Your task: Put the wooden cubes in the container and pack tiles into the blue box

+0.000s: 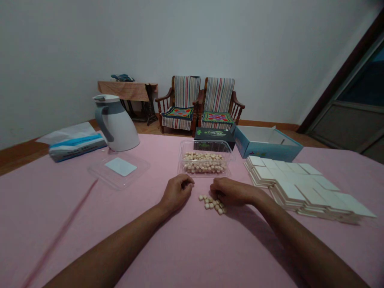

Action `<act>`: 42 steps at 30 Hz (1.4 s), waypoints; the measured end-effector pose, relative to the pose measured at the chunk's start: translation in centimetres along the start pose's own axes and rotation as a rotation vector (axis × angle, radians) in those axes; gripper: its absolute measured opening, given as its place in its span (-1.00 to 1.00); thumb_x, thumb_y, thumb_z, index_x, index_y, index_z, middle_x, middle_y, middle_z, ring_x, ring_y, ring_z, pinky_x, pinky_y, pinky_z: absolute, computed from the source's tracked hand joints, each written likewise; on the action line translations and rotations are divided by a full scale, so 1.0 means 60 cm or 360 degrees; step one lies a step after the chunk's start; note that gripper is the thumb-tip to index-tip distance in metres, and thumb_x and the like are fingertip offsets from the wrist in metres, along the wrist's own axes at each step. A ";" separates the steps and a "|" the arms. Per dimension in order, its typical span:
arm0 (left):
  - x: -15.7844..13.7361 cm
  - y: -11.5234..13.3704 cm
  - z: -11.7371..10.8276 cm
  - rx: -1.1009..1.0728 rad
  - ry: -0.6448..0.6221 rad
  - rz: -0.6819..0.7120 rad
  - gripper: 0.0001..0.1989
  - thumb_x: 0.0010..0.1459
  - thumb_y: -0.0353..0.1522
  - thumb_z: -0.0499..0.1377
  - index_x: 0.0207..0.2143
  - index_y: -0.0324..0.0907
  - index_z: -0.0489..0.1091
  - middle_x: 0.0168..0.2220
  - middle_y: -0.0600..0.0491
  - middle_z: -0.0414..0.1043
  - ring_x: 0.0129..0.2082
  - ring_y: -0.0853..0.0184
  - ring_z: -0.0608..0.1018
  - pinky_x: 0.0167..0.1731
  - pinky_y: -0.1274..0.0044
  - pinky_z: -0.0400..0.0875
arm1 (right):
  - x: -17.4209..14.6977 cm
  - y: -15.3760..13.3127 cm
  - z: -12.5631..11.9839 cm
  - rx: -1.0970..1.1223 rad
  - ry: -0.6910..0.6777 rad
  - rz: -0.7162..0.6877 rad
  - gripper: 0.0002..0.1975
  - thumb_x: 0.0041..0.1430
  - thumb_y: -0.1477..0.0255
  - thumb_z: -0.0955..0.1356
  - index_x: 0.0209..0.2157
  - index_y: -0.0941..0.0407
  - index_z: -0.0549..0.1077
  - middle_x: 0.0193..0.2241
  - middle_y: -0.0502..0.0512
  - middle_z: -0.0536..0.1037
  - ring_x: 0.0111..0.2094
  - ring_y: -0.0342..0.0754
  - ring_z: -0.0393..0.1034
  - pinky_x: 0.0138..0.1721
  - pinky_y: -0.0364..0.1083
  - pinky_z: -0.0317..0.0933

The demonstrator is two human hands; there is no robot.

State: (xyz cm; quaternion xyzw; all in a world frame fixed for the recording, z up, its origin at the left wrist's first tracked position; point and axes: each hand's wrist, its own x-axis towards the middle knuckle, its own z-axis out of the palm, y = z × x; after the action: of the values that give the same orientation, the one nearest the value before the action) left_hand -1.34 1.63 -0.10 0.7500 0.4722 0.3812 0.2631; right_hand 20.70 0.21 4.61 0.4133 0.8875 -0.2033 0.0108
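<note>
Small pale cubes with rounded edges point(211, 206) lie in a loose cluster on the pink tablecloth. Over the cluster's far right side, my right hand point(228, 191) bends down with its fingers drawn together; the fingertips are hidden, so whatever they pinch does not show. My left hand point(177, 192) rests on the cloth left of the cubes, fingers curled in and nothing visible in them. Just beyond both hands stands a clear plastic container point(205, 176), holding many more of the same pale cubes.
Stacked white square tiles point(291, 176) cover the right side. Behind them are an open blue box point(270, 152) and a black box point(214, 136). At left sit a clear lid point(112, 182), a white-grey jug point(123, 128) and a blue-white packet point(78, 147). Two chairs stand beyond the table.
</note>
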 end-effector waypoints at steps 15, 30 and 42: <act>0.003 0.001 0.000 -0.0006 -0.0022 -0.0017 -0.86 0.00 -0.50 0.10 -0.44 -0.24 0.47 -0.47 0.06 0.45 -0.47 0.40 0.44 -0.42 0.60 0.29 | -0.028 0.004 -0.069 0.0192 0.1188 0.0251 -0.82 0.01 0.63 0.26 -0.35 0.16 0.43 -0.41 0.05 0.48 -0.42 -0.14 0.33 -0.36 -0.16 0.17; 0.000 0.006 -0.001 0.0002 -0.0013 -0.0015 -0.86 0.00 -0.50 0.10 -0.44 -0.23 0.46 -0.48 0.07 0.44 -0.47 0.41 0.43 -0.43 0.60 0.29 | -0.001 -0.026 -0.005 -0.0029 -0.0094 0.0166 -0.79 -0.06 0.58 0.30 -0.33 0.18 0.47 -0.42 0.11 0.53 -0.46 -0.13 0.29 -0.49 -0.20 -0.02; 0.001 0.005 -0.002 -0.0008 -0.0023 -0.0036 -0.85 -0.01 -0.50 0.09 -0.44 -0.23 0.46 -0.50 0.09 0.44 -0.49 0.42 0.42 -0.44 0.60 0.28 | -0.020 0.001 -0.060 -0.0028 0.1253 0.0269 -0.80 -0.03 0.67 0.24 -0.35 0.17 0.39 -0.38 0.11 0.42 -0.39 -0.10 0.28 -0.38 -0.15 0.13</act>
State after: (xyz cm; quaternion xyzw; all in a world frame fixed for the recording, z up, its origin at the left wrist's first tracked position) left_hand -1.25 1.56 0.20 0.7466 0.4779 0.3739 0.2726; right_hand 22.08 0.72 8.12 0.5310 0.7884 -0.0203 -0.3098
